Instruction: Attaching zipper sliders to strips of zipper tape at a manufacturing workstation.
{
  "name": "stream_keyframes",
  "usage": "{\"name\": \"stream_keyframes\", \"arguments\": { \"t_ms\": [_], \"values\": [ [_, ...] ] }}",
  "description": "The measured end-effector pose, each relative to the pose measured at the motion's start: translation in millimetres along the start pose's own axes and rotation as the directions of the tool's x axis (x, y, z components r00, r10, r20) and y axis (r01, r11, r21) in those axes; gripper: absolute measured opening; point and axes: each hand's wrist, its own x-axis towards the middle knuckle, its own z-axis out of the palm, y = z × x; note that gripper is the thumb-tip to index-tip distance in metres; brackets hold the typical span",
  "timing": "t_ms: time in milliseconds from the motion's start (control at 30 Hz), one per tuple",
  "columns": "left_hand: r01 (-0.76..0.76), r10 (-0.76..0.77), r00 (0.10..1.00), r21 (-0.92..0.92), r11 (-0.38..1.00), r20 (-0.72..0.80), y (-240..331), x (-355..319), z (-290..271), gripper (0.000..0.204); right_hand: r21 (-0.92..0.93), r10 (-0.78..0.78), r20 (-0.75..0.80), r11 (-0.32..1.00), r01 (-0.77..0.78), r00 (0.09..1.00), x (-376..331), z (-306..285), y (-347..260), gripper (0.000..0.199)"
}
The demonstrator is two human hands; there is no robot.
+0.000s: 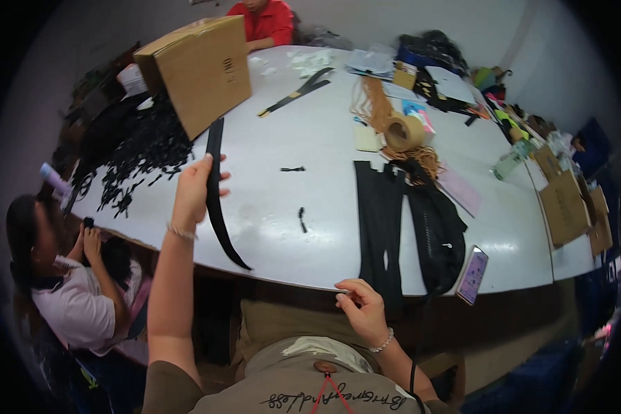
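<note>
Spanning the view, a large white oval table (310, 228) holds a brown cardboard box (199, 69); the left hand (194, 190) pinches a long black strap (217, 193) above the near edge, seemingly laying it out, while the right hand (362, 307) rests loosely curled, holding nothing

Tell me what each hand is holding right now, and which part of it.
The left hand grips a long black strap near its upper end; the rest hangs down. The right hand pinches something too small to identify at the table edge.
</note>
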Motion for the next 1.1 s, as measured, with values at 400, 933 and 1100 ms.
{"name": "stream_keyframes", "arguments": {
  "t_ms": [400, 933, 1100],
  "values": [
    [-0.246, 0.392, 0.918, 0.864, 0.440, 0.062, -145, 17, 5, 0.060, -0.646, -0.305, -0.171, 0.752, 0.127, 0.937, 66, -48, -8, 0.014],
    [-0.540, 0.346, 0.840, 0.587, 0.603, 0.417, -127, -32, 112, 0.009, -0.821, -0.301, -0.274, 0.568, -0.059, 0.914, 110, -56, 27, 0.018],
    [-0.187, 0.096, 0.960, 0.347, 0.919, 0.264, -125, -44, 113, 0.017, -0.760, -0.270, -0.322, 0.646, -0.077, 0.907, 107, -67, 28, 0.012]
  ]
}}
